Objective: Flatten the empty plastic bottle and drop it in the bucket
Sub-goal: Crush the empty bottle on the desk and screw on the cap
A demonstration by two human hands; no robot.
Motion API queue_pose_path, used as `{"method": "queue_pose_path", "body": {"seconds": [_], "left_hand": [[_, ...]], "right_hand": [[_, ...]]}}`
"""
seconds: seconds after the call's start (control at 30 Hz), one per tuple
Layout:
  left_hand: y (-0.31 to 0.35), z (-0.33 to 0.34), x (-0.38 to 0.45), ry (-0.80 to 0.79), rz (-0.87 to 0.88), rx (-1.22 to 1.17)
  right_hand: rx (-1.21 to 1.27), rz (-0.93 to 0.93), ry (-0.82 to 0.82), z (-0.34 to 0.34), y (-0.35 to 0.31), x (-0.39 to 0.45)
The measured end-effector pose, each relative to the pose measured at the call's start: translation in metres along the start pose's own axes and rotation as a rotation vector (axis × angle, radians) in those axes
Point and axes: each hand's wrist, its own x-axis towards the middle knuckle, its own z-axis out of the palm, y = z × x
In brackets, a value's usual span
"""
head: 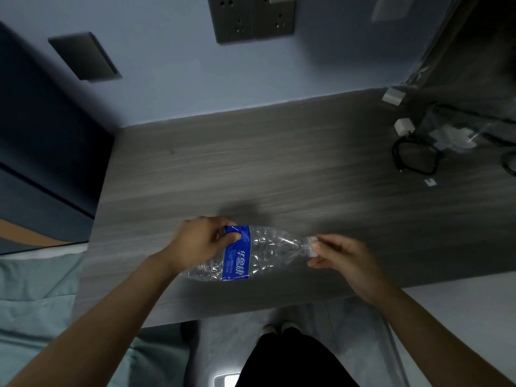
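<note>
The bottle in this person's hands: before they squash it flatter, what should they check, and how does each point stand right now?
1. Bottle empty: ok, clear and already crumpled.
2. Left hand holds the body at the blue label: ok.
3. Right hand on the white cap: ok, fingertips at it.
4. Cap loosened to let air out: cannot tell.
5. Desk bare around the bottle: ok; the black cable lies far off to the right.
6. Bucket within reach: cannot tell, none in view.

Both bare arms reach forward; the left hand (199, 243) is clenched at ten o'clock, the right hand (344, 256) pinching at two.
</note>
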Motion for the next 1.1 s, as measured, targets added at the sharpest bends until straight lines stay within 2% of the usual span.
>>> {"method": "queue_pose_path", "body": {"seconds": [0.37, 0.6, 0.83, 0.93, 1.03, 1.1], "left_hand": [[0.001, -0.003, -0.008, 0.115, 0.132, 0.067], [-0.004, -0.003, -0.007, 0.071, 0.066, 0.016], [-0.004, 0.005, -0.009, 0.155, 0.132, 0.089], [-0.005, 0.005, -0.015, 0.192, 0.164, 0.104], [-0.003, 0.003, -0.017, 0.152, 0.112, 0.088], [-0.002, 0.000, -0.017, 0.022, 0.000, 0.005]], "right_hand": [[0.124, 0.187, -0.009, 0.003, 0.004, -0.002], [0.172, 0.056, -0.002, 0.007, 0.011, -0.004], [-0.008, 0.020, 0.054, 0.010, 0.015, -0.002], [-0.013, 0.034, 0.069, 0.014, 0.014, -0.001], [0.013, 0.041, 0.087, 0.016, 0.015, -0.001], [0.023, 0.032, 0.093, 0.016, 0.016, -0.002]]}}
